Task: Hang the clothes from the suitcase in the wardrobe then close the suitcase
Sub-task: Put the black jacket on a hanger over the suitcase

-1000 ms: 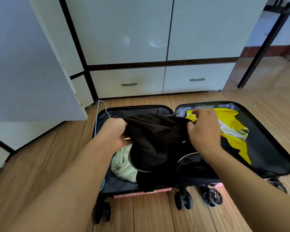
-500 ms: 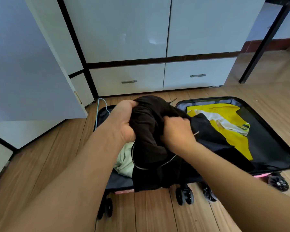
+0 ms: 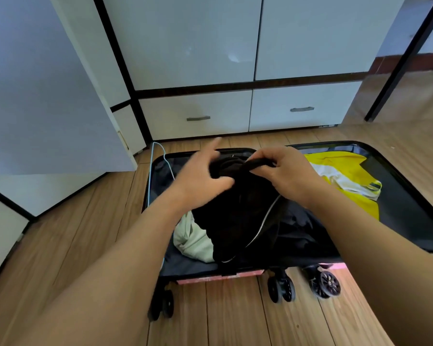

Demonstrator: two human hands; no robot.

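An open pink suitcase (image 3: 410, 221) with a black lining lies flat on the wooden floor. My right hand (image 3: 288, 173) grips the top edge of a black garment (image 3: 240, 221) with pale piping and holds it up over the suitcase's middle. My left hand (image 3: 203, 176) is blurred beside that garment, fingers spread and index finger raised, its thumb against the cloth. A pale green garment (image 3: 193, 240) lies in the left half under the black one. A yellow and white garment (image 3: 345, 176) lies in the right half.
The white wardrobe (image 3: 190, 41) with two drawers stands right behind the suitcase. Its open door (image 3: 48, 96) juts out at the left. A light blue hanger (image 3: 158, 156) sticks up at the suitcase's back left corner. A black metal post (image 3: 400, 63) stands at the right.
My left hand has let go of the black garment and spread its fingers. My right hand has moved to the garment's top edge and lifted it higher.
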